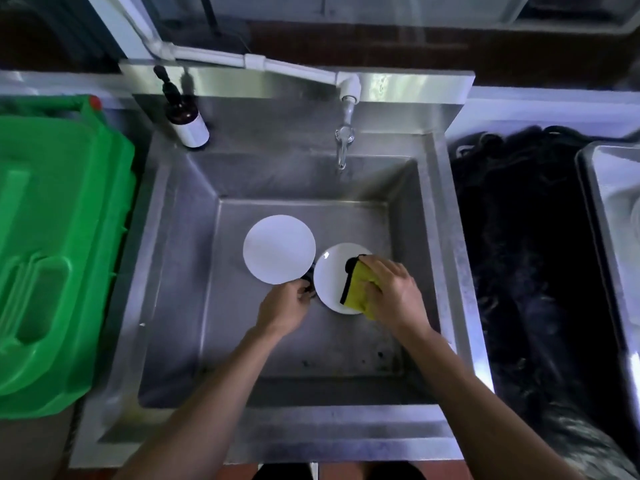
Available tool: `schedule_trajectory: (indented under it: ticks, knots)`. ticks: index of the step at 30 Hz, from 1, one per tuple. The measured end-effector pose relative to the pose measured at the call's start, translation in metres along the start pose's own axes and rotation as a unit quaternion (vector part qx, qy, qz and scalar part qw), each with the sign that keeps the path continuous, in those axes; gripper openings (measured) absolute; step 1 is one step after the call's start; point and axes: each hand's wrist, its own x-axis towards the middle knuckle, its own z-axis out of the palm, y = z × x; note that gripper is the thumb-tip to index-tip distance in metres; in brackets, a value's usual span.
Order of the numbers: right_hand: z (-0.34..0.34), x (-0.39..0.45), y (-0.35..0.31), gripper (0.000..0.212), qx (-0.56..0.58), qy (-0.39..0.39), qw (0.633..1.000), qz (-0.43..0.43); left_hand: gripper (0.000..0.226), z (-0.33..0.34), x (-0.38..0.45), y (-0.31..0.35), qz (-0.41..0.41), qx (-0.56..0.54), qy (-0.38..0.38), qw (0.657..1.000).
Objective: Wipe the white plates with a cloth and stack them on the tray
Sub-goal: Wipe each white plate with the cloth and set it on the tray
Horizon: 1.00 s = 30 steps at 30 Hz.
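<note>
Two round white plates lie in the steel sink (194, 271). The left plate (279, 249) lies flat on the sink floor. The right plate (329, 282) sits beside it, partly covered by a yellow cloth with a black edge (358, 285). My right hand (394, 292) grips the cloth and presses it on the right plate. My left hand (287, 304) sits at that plate's left rim, fingers curled at the edge; whether it grips the rim is hard to tell.
A tap (343, 143) hangs over the back of the sink. A brown pump bottle (187, 119) stands on the back left corner. A green plastic bin (52, 254) is at the left. A dark mat (519, 254) and a steel tray (609, 216) lie to the right.
</note>
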Motion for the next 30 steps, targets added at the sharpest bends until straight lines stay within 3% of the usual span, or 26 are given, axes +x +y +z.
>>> schedule_trajectory:
  ticks: [7, 16, 23, 27, 30]
  knots:
    - [0.037, 0.025, 0.025, 0.050, 0.027, -0.017, 0.999, 0.015, 0.018, 0.039, 0.047, -0.016, -0.131, -0.137, -0.004, 0.982]
    - [0.080, 0.051, 0.064, 0.049, 0.057, -0.045, 0.996, 0.041, 0.012, 0.110, 0.099, -0.051, -0.212, -0.097, 0.007, 0.972]
    - [0.094, 0.059, 0.088, 0.050, 0.064, -0.044, 0.996, 0.047, 0.025, 0.143, 0.119, -0.067, -0.279, -0.158, 0.046, 0.946]
    - [0.101, 0.060, 0.095, 0.051, 0.071, -0.032, 0.996, 0.048, 0.018, 0.152, 0.124, -0.075, -0.289, -0.133, 0.067, 0.946]
    - [0.104, 0.058, 0.099, 0.050, 0.072, -0.033, 0.996, 0.051, 0.014, 0.154, 0.126, -0.075, -0.316, -0.186, 0.062, 0.928]
